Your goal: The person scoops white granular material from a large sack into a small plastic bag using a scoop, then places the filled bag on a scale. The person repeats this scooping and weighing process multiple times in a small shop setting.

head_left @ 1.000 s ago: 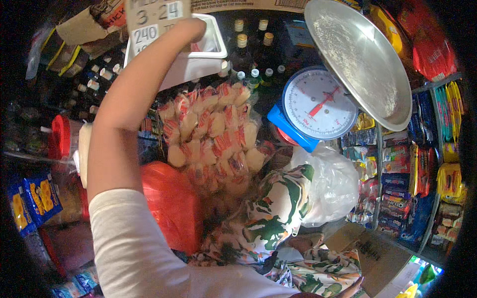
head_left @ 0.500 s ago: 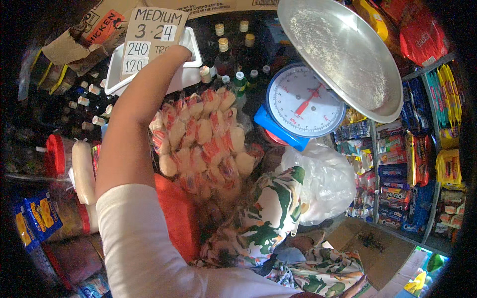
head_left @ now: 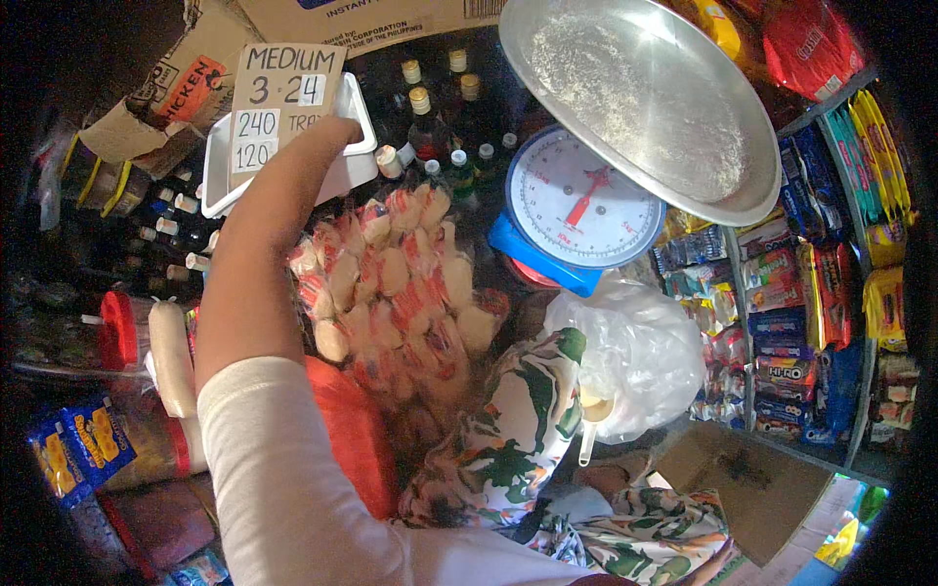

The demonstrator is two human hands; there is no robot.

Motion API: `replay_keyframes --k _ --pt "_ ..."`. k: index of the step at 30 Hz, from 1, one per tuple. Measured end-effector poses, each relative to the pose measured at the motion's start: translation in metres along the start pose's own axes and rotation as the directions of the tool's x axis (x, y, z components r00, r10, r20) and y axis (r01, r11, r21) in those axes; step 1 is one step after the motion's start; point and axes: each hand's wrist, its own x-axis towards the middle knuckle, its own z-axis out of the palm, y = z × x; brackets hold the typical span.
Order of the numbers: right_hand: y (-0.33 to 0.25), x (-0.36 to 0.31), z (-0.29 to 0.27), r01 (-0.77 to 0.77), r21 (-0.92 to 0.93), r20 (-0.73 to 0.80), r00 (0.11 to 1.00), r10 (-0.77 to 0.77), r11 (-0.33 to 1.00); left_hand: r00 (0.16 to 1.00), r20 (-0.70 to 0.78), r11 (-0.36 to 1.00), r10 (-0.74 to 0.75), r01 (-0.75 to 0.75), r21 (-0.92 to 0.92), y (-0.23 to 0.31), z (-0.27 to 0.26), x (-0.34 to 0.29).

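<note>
The left hand (head_left: pixel 327 137) reaches up and away to a white plastic tray (head_left: pixel 357 161) that sits among dark bottles (head_left: pixel 430 127) at the back. The hand lies at the tray's front rim, just behind a handwritten cardboard price sign (head_left: pixel 278 98) that stands in the tray; the fingers are hidden behind the sign and the rim, so I cannot tell whether they are closed on anything. The arm is stretched nearly straight, bare at the forearm, with a white sleeve (head_left: pixel 283 469) from the elbow down. Just right of the forearm hangs a bundle of small wrapped sweets (head_left: pixel 391 283), and beyond it a blue weighing scale (head_left: pixel 576 210) with a metal pan (head_left: pixel 635 98). The right hand is not in view.
</note>
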Motion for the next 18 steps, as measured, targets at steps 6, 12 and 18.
replay_keyframes --k 6,12,18 --pt "0.015 0.006 -0.002 0.001 0.026 -0.003 1.0 -0.001 1.0 1.0 -0.004 1.0 -0.009 0.009 0.006 -0.001 0.003 0.005" --pt "0.041 0.014 -0.006 -0.01 0.055 -0.006 1.0 0.011 0.998 1.0 -0.01 0.999 -0.005 0.005 0.037 -0.006 0.018 0.022" --pt "0.076 0.021 -0.019 0.006 0.128 -0.01 1.0 -0.005 0.992 0.965 0.198 0.98 0.174 -0.15 -0.132 -0.029 -0.008 0.01"
